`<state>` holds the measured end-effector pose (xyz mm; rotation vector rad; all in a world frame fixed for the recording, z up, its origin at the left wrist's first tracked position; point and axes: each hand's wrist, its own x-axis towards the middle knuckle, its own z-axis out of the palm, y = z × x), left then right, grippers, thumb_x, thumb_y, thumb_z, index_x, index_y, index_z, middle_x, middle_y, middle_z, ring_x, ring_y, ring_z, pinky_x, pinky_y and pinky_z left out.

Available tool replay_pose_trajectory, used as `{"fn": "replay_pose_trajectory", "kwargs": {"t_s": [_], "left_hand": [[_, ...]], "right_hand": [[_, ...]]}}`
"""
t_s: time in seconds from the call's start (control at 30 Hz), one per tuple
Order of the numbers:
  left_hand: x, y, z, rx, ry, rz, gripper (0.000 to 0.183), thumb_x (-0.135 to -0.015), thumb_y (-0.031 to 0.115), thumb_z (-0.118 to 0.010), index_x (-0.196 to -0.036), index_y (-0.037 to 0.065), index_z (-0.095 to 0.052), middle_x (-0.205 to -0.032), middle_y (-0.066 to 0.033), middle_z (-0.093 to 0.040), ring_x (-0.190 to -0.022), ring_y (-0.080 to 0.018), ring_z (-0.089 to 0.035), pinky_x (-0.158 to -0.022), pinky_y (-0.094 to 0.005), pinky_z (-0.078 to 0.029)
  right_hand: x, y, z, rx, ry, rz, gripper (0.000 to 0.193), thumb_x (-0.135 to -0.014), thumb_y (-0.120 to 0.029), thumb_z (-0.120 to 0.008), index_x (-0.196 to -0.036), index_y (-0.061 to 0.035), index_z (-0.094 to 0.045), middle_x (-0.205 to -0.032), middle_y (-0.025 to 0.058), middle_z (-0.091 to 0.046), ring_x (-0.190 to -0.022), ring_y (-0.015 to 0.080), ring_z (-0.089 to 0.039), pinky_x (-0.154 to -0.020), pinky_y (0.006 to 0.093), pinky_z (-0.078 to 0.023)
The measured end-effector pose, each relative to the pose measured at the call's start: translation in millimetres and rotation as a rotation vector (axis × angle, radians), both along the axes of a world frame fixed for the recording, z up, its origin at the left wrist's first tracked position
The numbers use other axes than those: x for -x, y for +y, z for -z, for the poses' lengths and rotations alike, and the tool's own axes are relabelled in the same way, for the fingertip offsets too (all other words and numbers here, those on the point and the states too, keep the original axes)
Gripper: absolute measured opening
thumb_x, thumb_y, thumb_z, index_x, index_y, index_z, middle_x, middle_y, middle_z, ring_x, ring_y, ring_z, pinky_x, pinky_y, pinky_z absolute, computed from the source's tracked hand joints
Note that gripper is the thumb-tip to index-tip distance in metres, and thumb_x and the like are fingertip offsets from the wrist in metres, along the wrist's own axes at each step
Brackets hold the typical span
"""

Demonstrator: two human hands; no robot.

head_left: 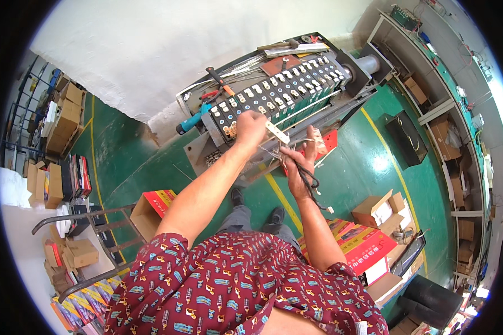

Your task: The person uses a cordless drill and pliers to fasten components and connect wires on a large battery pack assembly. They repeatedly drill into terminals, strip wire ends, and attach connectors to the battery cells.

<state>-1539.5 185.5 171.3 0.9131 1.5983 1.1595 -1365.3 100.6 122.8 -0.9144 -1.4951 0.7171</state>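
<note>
My left hand (250, 128) is closed in a fist at the near left end of a long row of battery cells (285, 89). From it sticks out a flat pale strip (276, 132) with a rounded end, pointing toward my other hand. My right hand (300, 164) is turned palm up, with a black cable (309, 180) looped across it and hanging down to a small white connector (330, 210). Some thin clear or whitish material lies by its fingers, too small to make out. The dark green cells carry white terminal pieces along their tops.
A teal power tool (193, 118) lies left of the cells, and a hammer with an orange part (221, 81) rests behind them. A red box-like piece (328, 144) sits beyond my right hand. Cardboard boxes (380, 209) stand on the green floor, and shelving (439, 111) lines the right.
</note>
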Motion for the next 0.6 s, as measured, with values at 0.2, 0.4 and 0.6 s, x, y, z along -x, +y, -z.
{"fn": "replay_pose_trajectory", "kwargs": {"t_s": [0.2,0.4,0.6], "left_hand": [[34,12,-8,-0.05,-0.529,-0.214,0.01,-0.102,0.01,-0.06,-0.102,0.0,-0.06,-0.091,-0.0085,-0.066,-0.076,-0.0173,-0.068,-0.067,-0.0325,-0.065],[88,-2,4,-0.019,-0.745,-0.203,0.015,-0.102,0.007,-0.06,-0.116,0.002,-0.065,-0.098,-0.0089,-0.069,-0.086,-0.02,-0.071,-0.077,-0.0332,-0.065],[108,-11,13,0.01,-0.731,-0.178,0.014,-0.103,0.007,-0.058,-0.114,0.005,-0.066,-0.1,-0.0067,-0.069,-0.088,-0.0185,-0.07,-0.079,-0.0315,-0.063]], "right_hand": [[-3,-4,17,0.291,0.379,-0.078,0.044,-0.094,-0.005,-0.051,-0.136,0.0035,-0.063,-0.172,0.0139,-0.02,-0.151,0.0307,-0.035,-0.118,0.0416,-0.034],[-1,0,43,0.517,0.491,0.036,0.047,-0.095,-0.01,-0.052,-0.137,0.0068,-0.06,-0.17,0.0157,-0.024,-0.115,0.0172,-0.059,-0.096,0.0318,-0.05],[-2,5,29,0.566,0.56,-0.004,0.045,-0.097,-0.01,-0.05,-0.136,0.01,-0.058,-0.169,0.0152,-0.025,-0.126,0.0214,-0.056,-0.1,0.0345,-0.051]]}}
